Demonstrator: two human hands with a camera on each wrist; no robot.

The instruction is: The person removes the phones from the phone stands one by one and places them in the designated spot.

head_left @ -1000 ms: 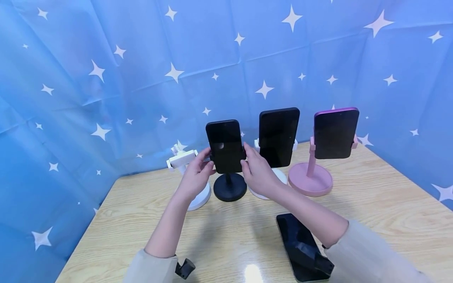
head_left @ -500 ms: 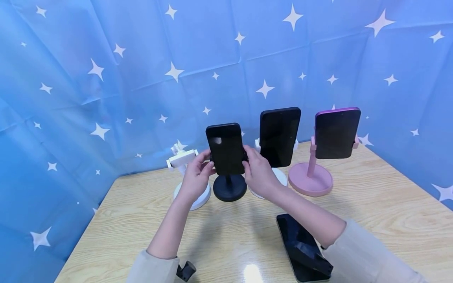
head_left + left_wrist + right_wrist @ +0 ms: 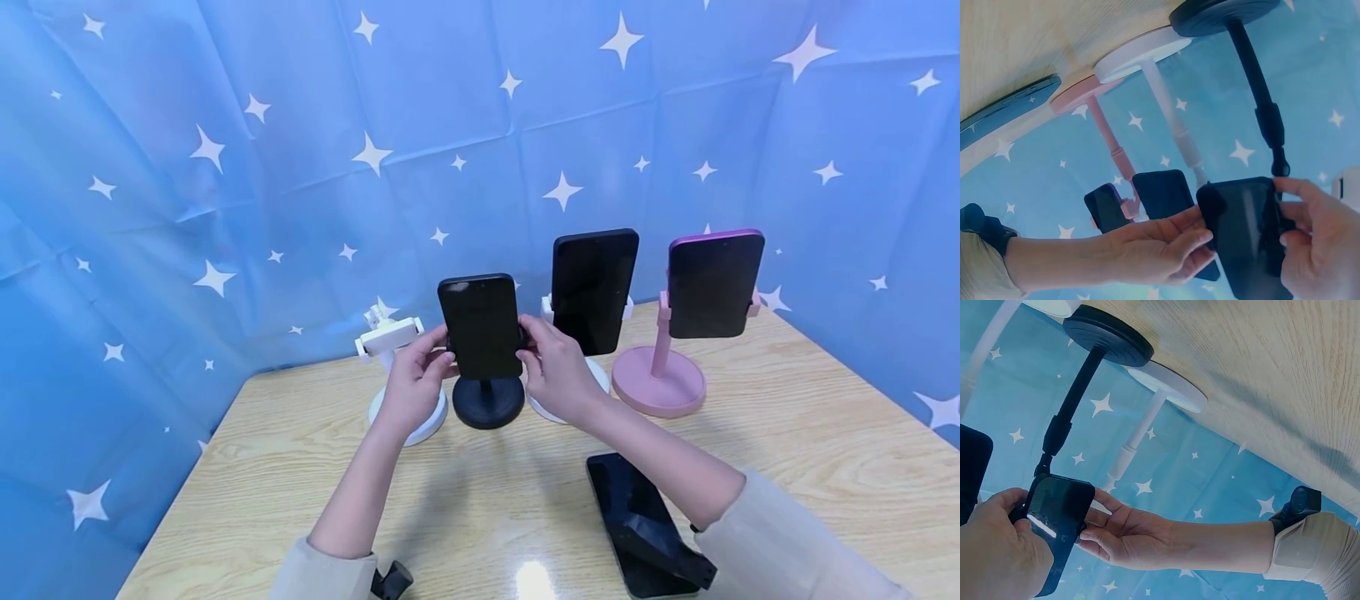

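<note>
A black smartphone [image 3: 482, 327] sits upright, slightly tilted, in the clamp of a black phone stand [image 3: 488, 406]. My left hand [image 3: 415, 379] pinches the clamp at the phone's left side, thumb in front and fingers behind. On the opposite side, my right hand [image 3: 558, 371] grips the other clamp arm with thumb and fingers. In the left wrist view, the black stand's pole [image 3: 1252, 75] runs to a ball joint behind the phone. The phone's back and most of the clamp are hidden in every view.
Left of the black stand is a white phone stand [image 3: 390, 336] with no phone. To the right, another white stand bears a dark phone [image 3: 595, 292], and a pink stand [image 3: 660, 381] bears a pink-edged phone [image 3: 715, 285]. Another phone [image 3: 637, 525] lies flat under my right forearm.
Both hands have moved slightly down with the phone, whose top edge now sits lower. Its tilt has shifted, and the reflection on its screen has changed. The other stands have stayed put.
</note>
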